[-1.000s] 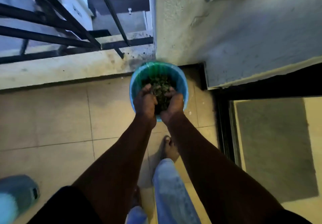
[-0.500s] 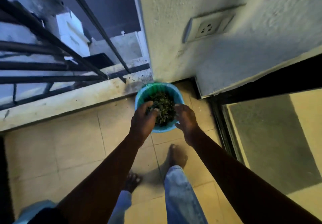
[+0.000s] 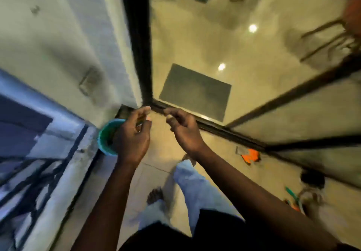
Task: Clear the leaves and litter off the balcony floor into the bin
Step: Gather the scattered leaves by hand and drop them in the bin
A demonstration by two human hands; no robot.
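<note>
The teal bin (image 3: 104, 140) stands in the balcony corner by the wall, and my left hand (image 3: 132, 136) covers its right half. That hand hovers above the bin with loosely curled fingers and holds nothing that I can make out. My right hand (image 3: 183, 131) is raised beside it over the tiled floor, fingers relaxed and empty. An orange piece of litter (image 3: 251, 156) lies on the floor by the door track, to the right of my hands. The frame is motion-blurred.
More scraps, one of them green (image 3: 293, 197), and a dark object (image 3: 312, 178) lie at the far right. The black sliding-door track (image 3: 224, 131) and glass run along the right. Railing bars (image 3: 29, 182) and a ledge close the left. My feet stand between.
Both hands have come up out of the bin and apart, dropping the leaves. The view has swung right, and the doorway and the litter by it have come into sight.
</note>
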